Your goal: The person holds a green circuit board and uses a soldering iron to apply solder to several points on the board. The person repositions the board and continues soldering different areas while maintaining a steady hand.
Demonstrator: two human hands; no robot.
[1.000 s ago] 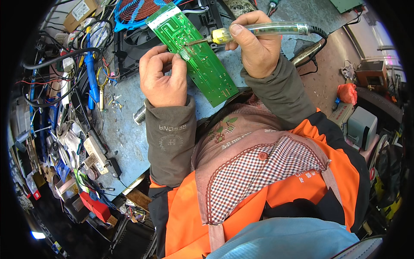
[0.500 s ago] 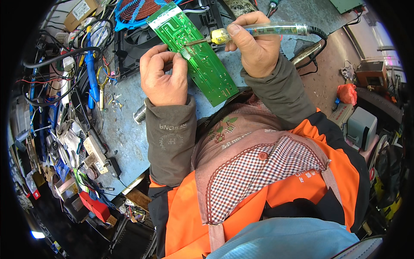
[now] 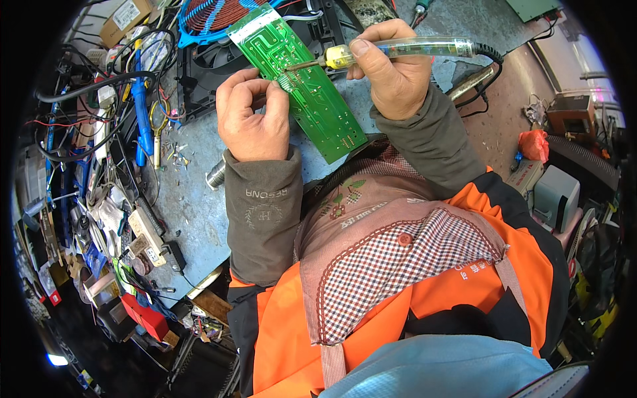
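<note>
Head view: the right hand [image 3: 400, 76] has its fingers clamped on a clear-handled soldering iron [image 3: 424, 47], tip at the green circuit board [image 3: 325, 116] over the worktop [image 3: 202, 229]; the left hand [image 3: 251, 126] curls at the board's left edge, whether its fingers grip I cannot tell.

Upper centre, the circuit board [image 3: 313, 106] looks smooth and glossy; the soldering iron [image 3: 424, 46] pairs clear, shiny plastic with dull metal. Lower centre, the apron [image 3: 385, 272] is matt cloth; upper left, the box [image 3: 119, 28] is cardboard.
</note>
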